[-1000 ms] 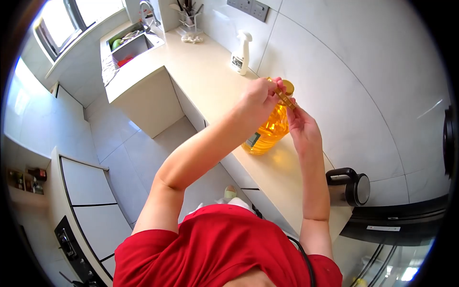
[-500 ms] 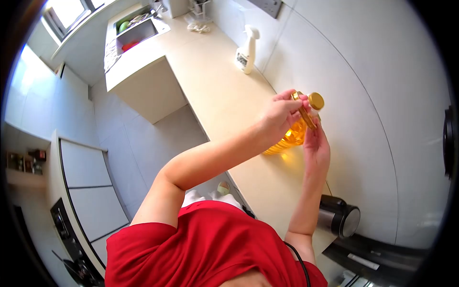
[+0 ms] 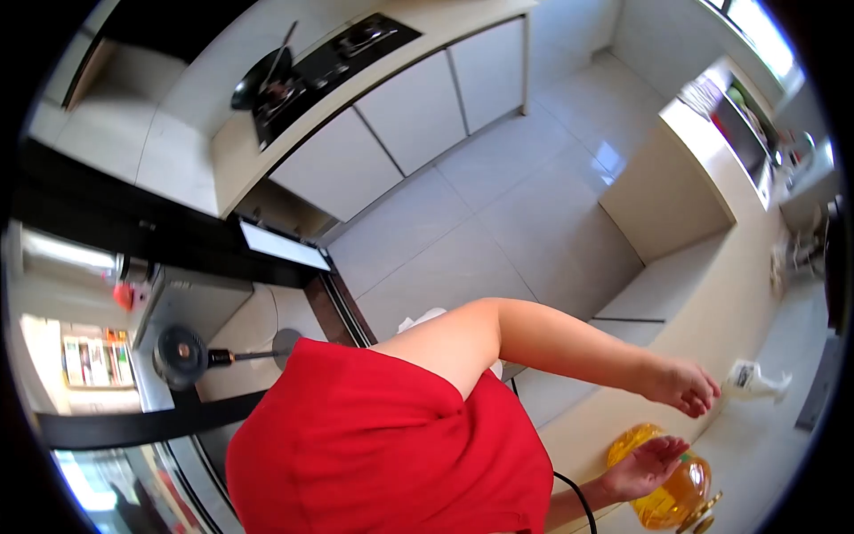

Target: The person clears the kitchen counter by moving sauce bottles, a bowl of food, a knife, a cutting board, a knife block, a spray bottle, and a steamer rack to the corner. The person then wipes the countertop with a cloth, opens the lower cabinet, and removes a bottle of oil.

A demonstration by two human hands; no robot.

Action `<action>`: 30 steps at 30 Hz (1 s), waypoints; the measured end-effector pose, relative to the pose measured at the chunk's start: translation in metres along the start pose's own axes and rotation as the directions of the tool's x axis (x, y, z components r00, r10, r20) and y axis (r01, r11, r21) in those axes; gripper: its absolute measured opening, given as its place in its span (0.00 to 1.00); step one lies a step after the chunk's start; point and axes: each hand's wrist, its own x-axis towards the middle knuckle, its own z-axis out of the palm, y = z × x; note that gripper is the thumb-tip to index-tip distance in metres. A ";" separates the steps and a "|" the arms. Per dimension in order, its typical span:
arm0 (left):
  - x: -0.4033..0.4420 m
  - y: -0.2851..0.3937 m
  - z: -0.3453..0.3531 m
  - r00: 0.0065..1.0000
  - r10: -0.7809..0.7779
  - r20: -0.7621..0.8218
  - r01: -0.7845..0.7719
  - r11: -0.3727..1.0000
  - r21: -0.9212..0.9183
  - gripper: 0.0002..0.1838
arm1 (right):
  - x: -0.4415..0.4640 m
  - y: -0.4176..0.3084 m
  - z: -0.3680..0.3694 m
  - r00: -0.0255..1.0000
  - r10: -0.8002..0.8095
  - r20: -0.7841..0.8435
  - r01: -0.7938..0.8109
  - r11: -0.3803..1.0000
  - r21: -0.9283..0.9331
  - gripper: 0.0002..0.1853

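A big clear bottle of golden cooking oil stands on the pale counter, its gold handle and cap near the lower right edge. My right hand is in front of the bottle with the fingers extended and loosely bent, hiding part of it. Whether that hand touches the bottle I cannot tell. My left hand hangs over the counter's far side, apart from the bottle, fingers loosely curled and nothing visible in them. Just beyond those fingertips is a white spray bottle.
The counter runs along the wall to a sink. Across the tiled floor are a stove and a wok. A standing fan is at the left, past a dark door frame.
My view has swung left toward the stove and doorway. Both hands have come off the oil bottle's handle; the left is now by the spray bottle, the right beside the oil bottle's body.
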 end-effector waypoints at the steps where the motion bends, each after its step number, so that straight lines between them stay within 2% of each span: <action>1: -0.026 0.018 -0.005 0.997 0.069 -0.035 -0.069 0.998 0.009 0.13 | 0.006 0.011 0.007 0.982 0.112 0.153 -0.128 0.987 0.100 0.19; 2: -0.024 0.029 -0.021 0.986 0.140 -0.088 -0.138 0.990 0.034 0.12 | 0.031 0.021 -0.011 0.935 0.194 0.296 -0.260 0.944 0.204 0.20; 4: -0.091 0.060 -0.033 0.955 0.238 -0.175 -0.241 0.970 0.001 0.10 | 0.022 0.056 0.019 0.938 0.271 0.215 -0.313 0.929 0.197 0.20; 9: -0.251 0.107 -0.079 0.834 0.488 -0.258 -0.515 0.856 -0.045 0.11 | -0.008 0.163 0.081 0.785 0.501 0.364 -0.595 0.774 0.216 0.20; 12: -0.361 0.118 -0.101 0.702 0.634 -0.324 -0.684 0.726 -0.062 0.11 | -0.041 0.239 0.129 0.681 0.635 0.364 -0.719 0.673 0.172 0.20; 14: -0.427 0.120 -0.125 0.570 0.729 -0.379 -0.805 0.589 -0.076 0.11 | -0.076 0.290 0.171 0.590 0.722 0.360 -0.799 0.586 0.135 0.20; 15: -0.460 0.119 -0.131 0.514 0.760 -0.399 -0.841 0.537 -0.060 0.11 | -0.091 0.314 0.187 0.513 0.767 0.384 -0.850 0.515 0.107 0.20; 20: -0.596 0.105 -0.165 0.284 0.807 -0.518 -0.946 0.324 -0.014 0.13 | -0.168 0.416 0.264 0.204 0.851 0.485 -0.964 0.261 -0.052 0.20; 21: -0.614 0.100 -0.173 0.281 0.810 -0.515 -0.949 0.314 -0.022 0.13 | -0.180 0.432 0.275 0.174 0.859 0.481 -0.971 0.231 -0.062 0.20; 23: -0.645 0.093 -0.188 0.167 0.806 -0.567 -0.984 0.169 -0.050 0.13 | -0.203 0.459 0.295 0.135 0.878 0.459 -0.978 0.194 -0.083 0.20; 27: -0.706 0.086 -0.222 0.022 0.822 -0.569 -0.998 -0.012 -0.056 0.14 | -0.228 0.517 0.323 0.029 0.906 0.422 -0.970 0.128 -0.207 0.20; 30: -0.753 0.086 -0.228 -0.082 0.793 -0.604 -0.996 -0.089 0.017 0.14 | -0.243 0.556 0.352 -0.018 0.929 0.371 -0.969 0.075 -0.234 0.20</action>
